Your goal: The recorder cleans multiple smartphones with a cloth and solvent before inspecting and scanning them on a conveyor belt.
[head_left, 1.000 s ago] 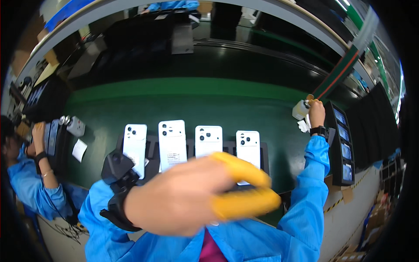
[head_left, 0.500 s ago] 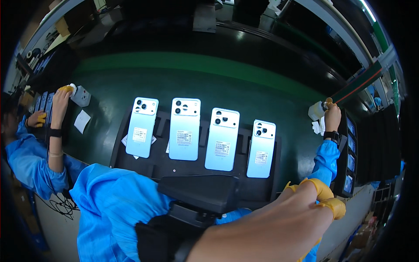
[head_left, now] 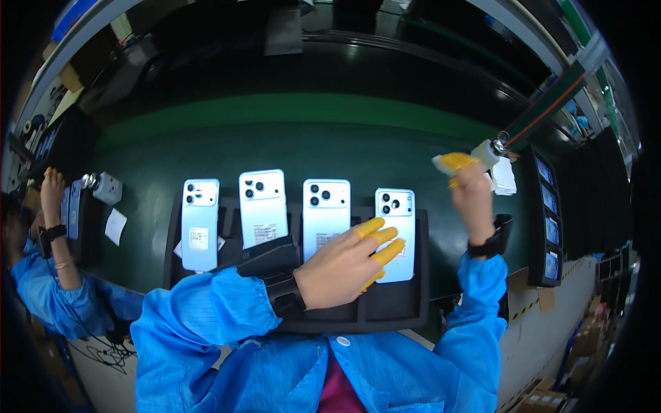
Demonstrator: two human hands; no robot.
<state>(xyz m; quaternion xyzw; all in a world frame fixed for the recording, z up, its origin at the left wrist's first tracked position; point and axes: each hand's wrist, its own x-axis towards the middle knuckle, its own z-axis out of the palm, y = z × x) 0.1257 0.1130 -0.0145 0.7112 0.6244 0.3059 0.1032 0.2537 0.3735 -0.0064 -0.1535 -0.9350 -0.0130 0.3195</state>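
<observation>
Several light-blue smartphones lie backs up in a row on a black tray (head_left: 385,313). My left hand (head_left: 344,268), with yellow finger cots, reaches over the third phone (head_left: 327,213) to the rightmost phone (head_left: 396,221). Its fingers are stretched and apart over that phone's label; whether they touch the glass I cannot tell. My right hand (head_left: 471,199), blurred, is raised beside the tray, pinching a white wipe (head_left: 439,162) in its cotted fingers. The leftmost phone (head_left: 200,237) and the second phone (head_left: 265,213) lie untouched; my left forearm partly covers the second.
A white pump bottle (head_left: 486,154) stands behind my right hand, near folded white wipes (head_left: 505,179). A rack of phones (head_left: 545,220) is at the far right. At left are another bottle (head_left: 107,187), a paper slip (head_left: 116,226) and a co-worker's arm (head_left: 58,227).
My left hand has drawn back leftward from beyond the tray's right edge to over the rightmost phone. My right hand has left the pump bottle, moving left with the wipe. The view has shifted.
</observation>
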